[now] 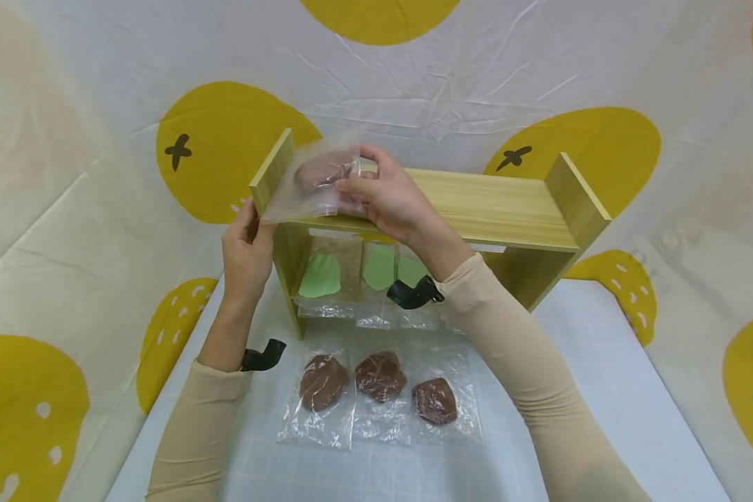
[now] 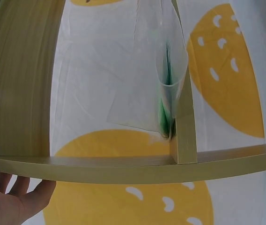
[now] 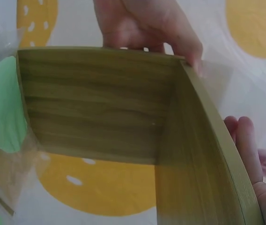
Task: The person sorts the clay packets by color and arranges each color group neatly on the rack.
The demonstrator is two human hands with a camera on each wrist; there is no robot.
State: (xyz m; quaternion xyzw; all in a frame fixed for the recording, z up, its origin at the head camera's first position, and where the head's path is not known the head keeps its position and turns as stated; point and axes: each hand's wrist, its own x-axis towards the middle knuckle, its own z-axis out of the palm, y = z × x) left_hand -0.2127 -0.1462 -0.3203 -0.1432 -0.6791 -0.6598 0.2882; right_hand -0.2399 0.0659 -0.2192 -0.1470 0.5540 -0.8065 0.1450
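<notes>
My right hand [image 1: 398,199] pinches the right side of a clear plastic bag [image 1: 295,192] with a flat brownish lump [image 1: 323,169] inside. The bag is above the left end of the top board of a small wooden shelf [image 1: 496,206]. Another pinkish patch [image 1: 353,206] shows below it, partly hidden by the fingers. At the shelf's left side panel, my left hand [image 1: 247,254] has its fingers [image 2: 39,194] against the outer face, close to the bag's lower left corner. Whether it touches that corner is unclear.
Bags with green pieces [image 1: 321,275] hang at the shelf's lower board. On the white tabletop [image 1: 276,474] in front lie three clear bags with brown lumps: left [image 1: 323,383], middle [image 1: 380,376], right [image 1: 435,401]. A patterned cloth [image 1: 414,90] hangs behind.
</notes>
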